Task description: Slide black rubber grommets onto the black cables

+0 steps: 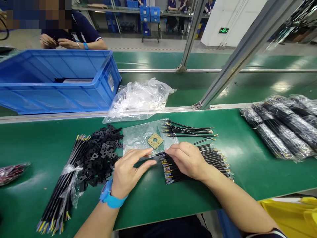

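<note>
My right hand (189, 160) pinches a short black cable (160, 154) whose coloured wire ends point left. My left hand (132, 170), with a blue wristband, is at those wire ends, its thumb and index finger apart. Whether its index fingertip touches the wires is hard to tell. Just beyond the hands, a yellowish square piece with a round hole (151, 144) lies on a clear plastic bag (133, 133). Under and beside my right hand spreads a row of black cables (215, 158). Several cables with small black pieces on them (190, 131) lie behind it.
Small black plastic pieces (102, 150) are heaped left of my left hand, beside a tied cable bundle (61, 185). A blue bin (49, 97) and a crumpled clear bag (141, 99) stand behind. Wrapped bundles (279, 125) lie right. A metal post (235, 62) rises behind. A co-worker sits opposite.
</note>
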Available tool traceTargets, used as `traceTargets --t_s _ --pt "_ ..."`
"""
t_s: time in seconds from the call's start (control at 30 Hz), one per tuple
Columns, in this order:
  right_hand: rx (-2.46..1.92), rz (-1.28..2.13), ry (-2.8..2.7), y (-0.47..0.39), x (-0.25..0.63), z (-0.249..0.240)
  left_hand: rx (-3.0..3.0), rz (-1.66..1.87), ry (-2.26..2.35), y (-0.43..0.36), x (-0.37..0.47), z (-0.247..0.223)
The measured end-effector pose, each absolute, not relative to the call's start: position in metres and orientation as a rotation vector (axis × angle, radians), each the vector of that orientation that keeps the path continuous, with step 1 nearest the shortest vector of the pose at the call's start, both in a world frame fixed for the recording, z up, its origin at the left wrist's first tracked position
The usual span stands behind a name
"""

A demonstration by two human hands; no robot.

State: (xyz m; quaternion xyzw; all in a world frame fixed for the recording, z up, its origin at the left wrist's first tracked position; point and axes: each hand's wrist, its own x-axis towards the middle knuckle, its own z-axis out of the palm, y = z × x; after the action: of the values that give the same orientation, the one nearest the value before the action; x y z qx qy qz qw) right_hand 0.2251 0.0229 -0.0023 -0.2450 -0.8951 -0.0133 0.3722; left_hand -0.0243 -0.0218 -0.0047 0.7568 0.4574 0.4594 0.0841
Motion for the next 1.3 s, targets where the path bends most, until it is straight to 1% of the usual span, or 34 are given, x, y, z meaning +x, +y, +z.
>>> traceTargets --t_s 0.17,0.33,0.5,0.6,0.83,0.9,0.97,1.0,1.17,1.23,1.3 --pt "-0.658 0.026 -2.328 0.023 0.228 -0.009 2.388 1.322 1.297 -0.021 -0.019 -0.007" --pt "-0.661 -0.04 -2.351 0.02 0.223 -0.006 2.399 1.234 1.354 -0.019 -0.022 -0.009" --pt "-0.778 0.147 -2.277 0.016 0.215 -0.006 2.553 1.331 1.356 -0.018 -0.024 -0.005" --pt "-0.822 0.233 -2.29 0.014 0.215 -0.01 2.587 1.328 1.333 -0.021 -0.024 -0.003" --pt "-0.849 0.102 -2.316 0.012 0.217 -0.013 2.546 1.329 1.398 -0.024 -0.022 0.0" --pt "-0.879 0.075 -2.303 0.015 0.218 -0.012 2.509 1.287 1.513 -0.022 -0.03 0.004" --pt "-0.926 0.061 -2.281 0.02 0.22 -0.013 2.5 1.137 1.703 -0.019 -0.046 0.01" --pt "-0.955 0.057 -2.27 0.022 0.221 -0.015 2.515 1.001 1.799 -0.018 -0.054 0.012" --pt "-1.086 0.054 -2.273 0.034 0.223 -0.031 2.529 0.166 1.914 -0.014 -0.074 0.013" --pt "-1.11 0.061 -2.307 0.036 0.223 -0.035 2.458 -0.015 1.924 -0.014 -0.07 0.008" --pt "-1.123 0.067 -2.351 0.038 0.222 -0.038 2.431 -0.032 1.898 -0.013 -0.066 0.0"
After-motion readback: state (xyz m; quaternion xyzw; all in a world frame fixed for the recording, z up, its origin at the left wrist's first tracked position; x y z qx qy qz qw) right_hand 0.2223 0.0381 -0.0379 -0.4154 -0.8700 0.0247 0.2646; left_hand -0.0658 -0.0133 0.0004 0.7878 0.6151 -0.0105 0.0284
